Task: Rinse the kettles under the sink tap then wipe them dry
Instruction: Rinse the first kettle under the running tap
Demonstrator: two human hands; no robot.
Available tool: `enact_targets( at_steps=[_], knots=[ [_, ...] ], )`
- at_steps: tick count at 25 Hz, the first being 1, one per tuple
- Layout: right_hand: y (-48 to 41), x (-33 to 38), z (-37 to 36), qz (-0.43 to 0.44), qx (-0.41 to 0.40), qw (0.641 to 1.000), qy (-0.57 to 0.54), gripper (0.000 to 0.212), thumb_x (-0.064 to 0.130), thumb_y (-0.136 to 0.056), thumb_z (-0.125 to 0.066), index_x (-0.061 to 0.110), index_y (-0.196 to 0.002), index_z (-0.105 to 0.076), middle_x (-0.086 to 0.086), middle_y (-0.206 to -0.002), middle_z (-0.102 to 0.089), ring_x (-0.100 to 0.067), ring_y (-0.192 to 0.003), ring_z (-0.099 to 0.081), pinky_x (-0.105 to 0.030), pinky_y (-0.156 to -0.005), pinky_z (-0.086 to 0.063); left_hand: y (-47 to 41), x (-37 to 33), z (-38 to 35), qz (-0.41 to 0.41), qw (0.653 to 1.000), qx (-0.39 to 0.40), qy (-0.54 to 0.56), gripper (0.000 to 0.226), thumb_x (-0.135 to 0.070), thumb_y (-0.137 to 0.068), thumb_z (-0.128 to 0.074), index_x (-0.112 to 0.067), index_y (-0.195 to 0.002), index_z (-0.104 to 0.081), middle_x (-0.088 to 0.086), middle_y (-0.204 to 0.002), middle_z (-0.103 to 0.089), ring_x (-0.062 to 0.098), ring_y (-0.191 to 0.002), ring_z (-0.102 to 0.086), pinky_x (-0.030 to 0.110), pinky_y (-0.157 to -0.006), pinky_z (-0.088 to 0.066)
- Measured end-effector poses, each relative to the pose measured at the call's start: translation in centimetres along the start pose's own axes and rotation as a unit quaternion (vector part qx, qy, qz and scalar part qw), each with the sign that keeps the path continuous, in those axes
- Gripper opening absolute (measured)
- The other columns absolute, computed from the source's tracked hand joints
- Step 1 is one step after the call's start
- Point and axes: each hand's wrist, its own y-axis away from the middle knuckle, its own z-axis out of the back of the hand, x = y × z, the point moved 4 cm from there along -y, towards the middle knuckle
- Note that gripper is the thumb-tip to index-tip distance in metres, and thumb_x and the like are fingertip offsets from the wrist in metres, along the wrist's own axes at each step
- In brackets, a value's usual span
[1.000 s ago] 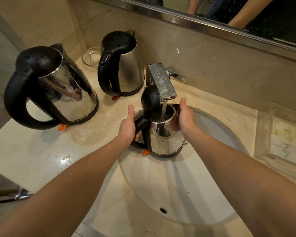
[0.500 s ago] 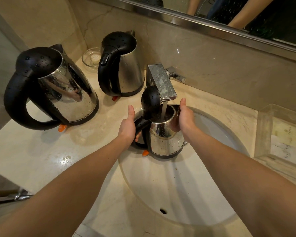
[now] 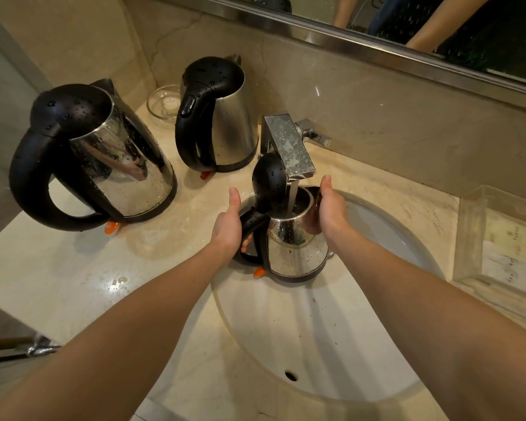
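Under the tap, over the back of the sink, I held the small kettle upright. Its long axis was vertical, its open mouth was up and its lid was flipped back to the left. Water ran straight down into the mouth.

My left hand was on the black handle, which stuck out to the left toward me. The fingers were wrapped around it and mostly hidden, thumb up and free. My right hand was pressed flat to the steel wall on the far right side, thumb up by the rim; I couldn't tell how far those fingers curled behind the body. So the kettle sat between both hands, touching each. The spout looked to face away to the right, under my right palm, but it was hidden.

My read: filling stage of the rinse. The next move likely turns on the handle-to-spout line, running left to right. Tipping right and away would dump water into the basin. The left hand does the lifting and the right only steadies. The lid sat close beside the tap spout, so there is a snag risk on tilt.

Two other kettles stood on the worktop to the left, well apart from the sink: a large one and a rear one, both beaded with drops and handles facing me. Wiping not yet started, no cloth in view.
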Motion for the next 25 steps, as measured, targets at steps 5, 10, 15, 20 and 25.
enact_targets(
  at_steps=[5, 10, 15, 20, 25],
  knots=[
    [-0.22, -0.12, 0.06, -0.001, -0.001, 1.0, 0.002, 0.068, 0.066, -0.097, -0.027, 0.015, -0.127, -0.061, -0.01, -0.125, -0.065, -0.03, -0.116, -0.061, -0.052, -0.105, -0.046, -0.57, 0.31, -0.05, -0.008, 1.0, -0.01, -0.002, 0.092, -0.077, -0.094, -0.014, -0.003, -0.119, -0.063, 0.006, -0.072, -0.057, 0.017, -0.062, -0.055, 0.027, -0.057, -0.045],
    [-0.14, -0.12, 0.07, 0.003, -0.001, 1.0, 0.005, 0.065, 0.064, -0.099, -0.027, 0.016, -0.123, -0.063, -0.009, -0.122, -0.066, -0.029, -0.114, -0.061, -0.05, -0.105, -0.046, -0.6, 0.34, -0.04, -0.007, 1.0, -0.009, -0.002, 0.091, -0.078, -0.094, -0.014, -0.004, -0.117, -0.063, 0.015, -0.085, -0.066, 0.027, -0.078, -0.066, 0.031, -0.068, -0.052],
    [0.03, 0.01, -0.03, 0.008, 0.006, 1.0, -0.001, 0.056, 0.067, -0.097, -0.028, 0.023, -0.105, -0.062, -0.009, -0.119, -0.067, -0.03, -0.112, -0.063, -0.052, -0.103, -0.047, -0.03, -0.03, 0.02, -0.007, 1.0, -0.005, -0.004, 0.079, -0.076, -0.095, -0.013, -0.012, -0.101, -0.059, 0.005, -0.071, -0.056, 0.016, -0.063, -0.054, 0.027, -0.057, -0.045],
    [0.2, 0.01, -0.02, 0.008, 0.009, 1.0, -0.005, 0.057, 0.069, -0.095, -0.028, 0.025, -0.097, -0.065, -0.008, -0.114, -0.069, -0.03, -0.109, -0.065, -0.053, -0.102, -0.048, 0.02, -0.08, 0.06, -0.008, 1.0, -0.002, -0.002, 0.079, -0.075, -0.096, -0.014, -0.01, -0.095, -0.058, 0.005, -0.066, -0.054, 0.015, -0.056, -0.052, 0.026, -0.052, -0.044],
    [0.19, 0.08, 0.11, 0.002, -0.001, 1.0, 0.006, 0.065, 0.065, -0.098, -0.027, 0.018, -0.122, -0.065, -0.007, -0.12, -0.067, -0.026, -0.113, -0.061, -0.05, -0.107, -0.043, 0.05, -0.07, 0.04, -0.01, 1.0, 0.007, -0.006, 0.082, -0.075, -0.096, -0.012, -0.008, -0.087, -0.058, 0.006, -0.06, -0.05, 0.014, -0.046, -0.048, 0.025, -0.047, -0.042]
  ],
)
